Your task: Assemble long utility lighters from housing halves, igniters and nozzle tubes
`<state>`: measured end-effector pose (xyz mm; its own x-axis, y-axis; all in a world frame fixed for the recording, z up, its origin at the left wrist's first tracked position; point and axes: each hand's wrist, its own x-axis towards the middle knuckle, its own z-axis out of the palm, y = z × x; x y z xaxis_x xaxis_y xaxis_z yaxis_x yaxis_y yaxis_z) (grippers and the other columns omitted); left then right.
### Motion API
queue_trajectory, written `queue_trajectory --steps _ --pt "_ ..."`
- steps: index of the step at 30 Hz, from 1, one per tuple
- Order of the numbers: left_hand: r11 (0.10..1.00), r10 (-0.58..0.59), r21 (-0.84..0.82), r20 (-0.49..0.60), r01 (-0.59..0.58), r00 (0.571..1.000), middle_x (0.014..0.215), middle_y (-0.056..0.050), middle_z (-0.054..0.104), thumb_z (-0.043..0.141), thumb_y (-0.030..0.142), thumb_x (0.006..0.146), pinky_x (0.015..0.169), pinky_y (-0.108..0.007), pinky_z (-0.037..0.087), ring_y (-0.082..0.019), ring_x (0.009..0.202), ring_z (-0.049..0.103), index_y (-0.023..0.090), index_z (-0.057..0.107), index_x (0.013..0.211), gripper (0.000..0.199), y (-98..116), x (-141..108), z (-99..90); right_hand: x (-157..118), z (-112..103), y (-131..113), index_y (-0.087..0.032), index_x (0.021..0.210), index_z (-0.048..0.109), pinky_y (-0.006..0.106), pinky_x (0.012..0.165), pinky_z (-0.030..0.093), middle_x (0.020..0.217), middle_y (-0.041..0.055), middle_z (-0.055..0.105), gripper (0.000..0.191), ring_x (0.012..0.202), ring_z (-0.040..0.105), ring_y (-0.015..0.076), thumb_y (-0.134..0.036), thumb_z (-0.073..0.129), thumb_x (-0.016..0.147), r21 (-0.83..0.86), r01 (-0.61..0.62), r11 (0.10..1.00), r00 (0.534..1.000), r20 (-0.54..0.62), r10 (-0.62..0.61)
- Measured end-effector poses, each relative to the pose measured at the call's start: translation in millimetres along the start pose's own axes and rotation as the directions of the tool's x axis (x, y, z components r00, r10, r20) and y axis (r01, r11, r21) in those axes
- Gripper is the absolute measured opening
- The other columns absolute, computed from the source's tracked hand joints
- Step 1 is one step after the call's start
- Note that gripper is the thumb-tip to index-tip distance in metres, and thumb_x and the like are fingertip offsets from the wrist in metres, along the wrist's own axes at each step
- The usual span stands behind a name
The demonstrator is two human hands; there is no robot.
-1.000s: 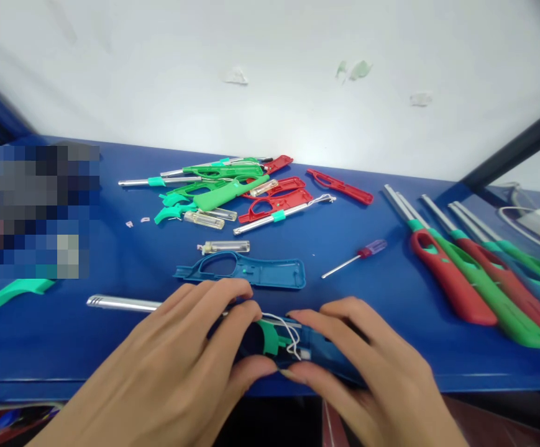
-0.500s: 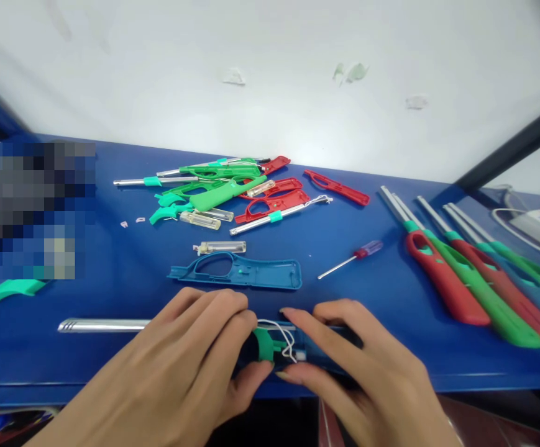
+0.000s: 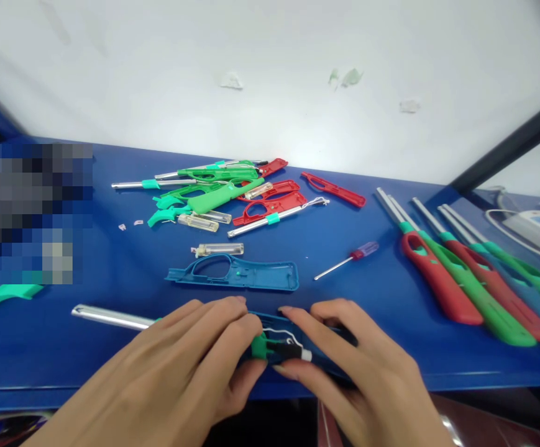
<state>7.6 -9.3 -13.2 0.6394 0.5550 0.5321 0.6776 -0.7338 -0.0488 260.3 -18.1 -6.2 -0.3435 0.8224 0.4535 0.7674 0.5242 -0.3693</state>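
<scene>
Near the table's front edge, my left hand point(image 3: 190, 360) is closed around a partly assembled blue stick lighter. Its metal tube point(image 3: 111, 316) sticks out to the left. By my left fingertips sit the green trigger point(image 3: 259, 346) and a black igniter point(image 3: 284, 349) with a white end, a white wire point(image 3: 274, 331) looping beside it. My right hand point(image 3: 363, 347) grips the blue lower shell point(image 3: 276, 321) between thumb and fingers, igniter in the gap. My palms and fingers hide much of the shell. Beyond them lies the other blue shell half point(image 3: 270, 276), inner side up.
A clear fuel tank point(image 3: 220, 249) and a screwdriver point(image 3: 347, 261) lie past my hands. Farther back is a pile of green and red shells point(image 3: 223, 195), tubes and tanks. Several whole lighters point(image 3: 442, 282) stand at right. A green trigger point(image 3: 6, 296) lies left.
The tube has tilted, its left end swinging up and slightly right. The black igniter now shows more fully beside the green trigger, and the white wire lies flatter. Both hands stay in place.
</scene>
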Motion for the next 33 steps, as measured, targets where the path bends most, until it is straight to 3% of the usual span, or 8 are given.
queue_trajectory --steps 6,10,14,18,22,24,27,33 --pt "0.998 -0.019 -0.052 -0.005 0.019 1.0 0.127 0.002 0.076 0.049 0.025 0.116 0.129 -0.028 0.033 -0.014 0.127 0.067 0.022 0.065 0.133 0.023 -2.3 -2.1 4.3 -1.4 0.5 1.8 -0.029 0.129 0.072 0.02 0.074 0.068 0.107 0.0038 0.074 0.04 0.087 0.081 0.0146 -0.06 0.055 0.11 -0.017 0.004 1.0 1.0 -0.014 -0.004" --pt "1.0 0.01 -0.012 0.001 -0.01 1.0 0.129 0.001 0.076 0.049 0.028 0.116 0.124 -0.029 0.038 -0.015 0.123 0.07 0.022 0.066 0.134 0.025 -8.4 -2.5 3.5 -2.6 -0.4 2.4 -0.03 0.124 0.069 0.024 0.086 0.068 0.12 0.0056 0.073 0.035 0.103 0.08 0.0173 -0.059 0.063 0.106 -0.002 0.002 1.0 0.998 -0.057 -0.002" --pt "0.999 0.029 -0.039 -0.006 -0.029 1.0 0.123 0.002 0.079 0.043 0.025 0.119 0.117 -0.028 0.043 -0.014 0.113 0.073 0.023 0.069 0.129 0.028 -8.4 6.7 0.2 -1.4 0.7 2.5 -0.03 0.106 0.071 0.021 0.084 0.067 0.11 0.0022 0.075 0.018 0.096 0.08 0.0147 -0.046 0.062 0.109 0.053 0.007 0.999 0.994 -0.108 -0.002" --pt "0.986 -0.043 -0.161 -0.064 0.032 0.997 0.107 0.003 0.08 0.048 0.028 0.118 0.114 -0.028 0.042 -0.014 0.114 0.072 0.022 0.07 0.117 0.023 -5.5 18.0 -2.8 -1.4 1.4 5.2 -0.028 0.106 0.073 0.021 0.084 0.066 0.109 0.002 0.076 0.014 0.095 0.08 0.0147 -0.039 0.064 0.109 0.069 0.019 0.997 0.997 -0.079 -0.014" --pt "0.979 -0.08 -0.182 0.045 0.087 0.996 0.136 -0.004 0.073 0.051 0.041 0.117 0.114 -0.034 0.044 -0.02 0.132 0.063 0.023 0.062 0.144 0.035 -11.5 9.0 -10.2 -4.1 1.5 8.3 -0.028 0.107 0.075 0.024 0.085 0.067 0.112 0.0042 0.076 0.015 0.097 0.08 0.0169 -0.038 0.064 0.109 0.048 0.025 0.999 0.998 -0.062 -0.022" --pt "0.975 -0.144 -0.153 0.121 0.162 0.982 0.148 -0.004 0.066 0.052 0.038 0.116 0.118 -0.038 0.043 -0.023 0.139 0.057 0.025 0.053 0.155 0.041 -17.8 -1.8 -15.4 -4.8 2.0 9.0 -0.028 0.107 0.075 0.025 0.084 0.068 0.112 0.0049 0.077 0.015 0.097 0.08 0.0175 -0.037 0.064 0.109 0.037 0.026 0.999 0.998 -0.056 -0.024" --pt "0.967 -0.196 -0.136 0.137 0.215 0.971 0.142 -0.002 0.068 0.055 0.025 0.113 0.116 -0.038 0.045 -0.024 0.135 0.058 0.031 0.059 0.147 0.035 -27.9 -13.9 -21.1 -4.8 2.8 9.3 -0.028 0.107 0.075 0.025 0.082 0.068 0.112 0.0051 0.077 0.016 0.096 0.081 0.0175 -0.038 0.063 0.109 0.026 0.027 0.999 0.998 -0.051 -0.026" --pt "0.971 -0.109 -0.195 0.141 0.135 0.984 0.12 0.0 0.074 0.051 0.018 0.113 0.103 -0.034 0.051 -0.02 0.112 0.066 0.031 0.068 0.129 0.026 -35.0 -12.1 -21.5 -5.9 2.0 11.0 -0.028 0.107 0.076 0.025 0.082 0.068 0.114 0.0055 0.077 0.016 0.096 0.081 0.0178 -0.038 0.063 0.108 0.003 0.044 0.999 0.998 -0.044 -0.044"
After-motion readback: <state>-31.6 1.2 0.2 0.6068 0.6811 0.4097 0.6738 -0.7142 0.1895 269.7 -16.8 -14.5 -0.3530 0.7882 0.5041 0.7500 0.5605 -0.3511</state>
